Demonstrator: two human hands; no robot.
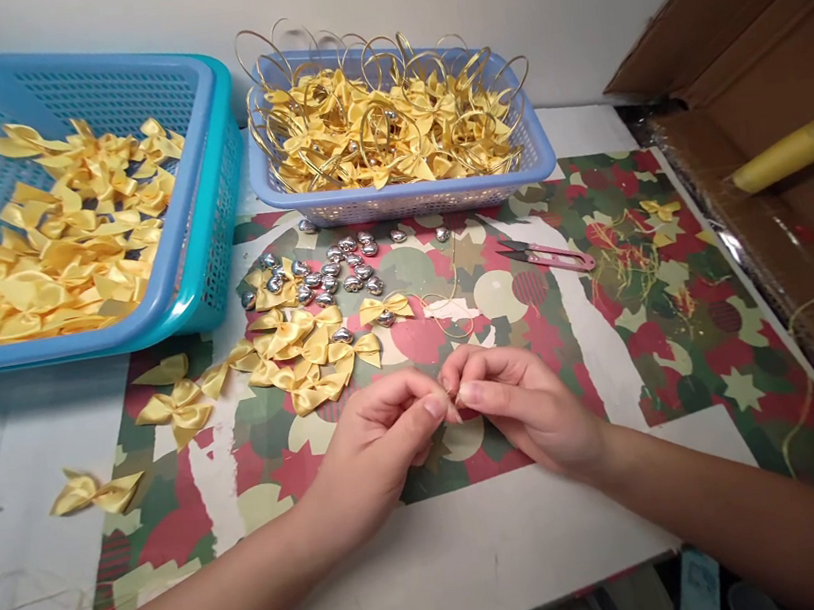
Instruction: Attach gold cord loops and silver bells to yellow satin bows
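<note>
My left hand [393,423] and my right hand [522,400] meet above the front of the patterned sheet. Thumb and forefinger of each are pinched together on what looks like a thin cord, mostly hidden by the fingertips. Just beyond them, a loop of thin gold cord [455,283] lies beside a yellow ribbon bow [399,303] with a silver bead [385,318] at its middle. Several loose yellow bows [299,345] are heaped left of my hands. Behind those lie several shiny silver beads [330,269].
A blue basket [207,172] of yellow bows stands at the left, inside a turquoise one [227,184]. At the back, a lavender basket [407,199] holds bows with gold loops. Pink thread snips [552,256] and thread scraps [624,259] lie right. A cardboard box [762,245] borders the right side.
</note>
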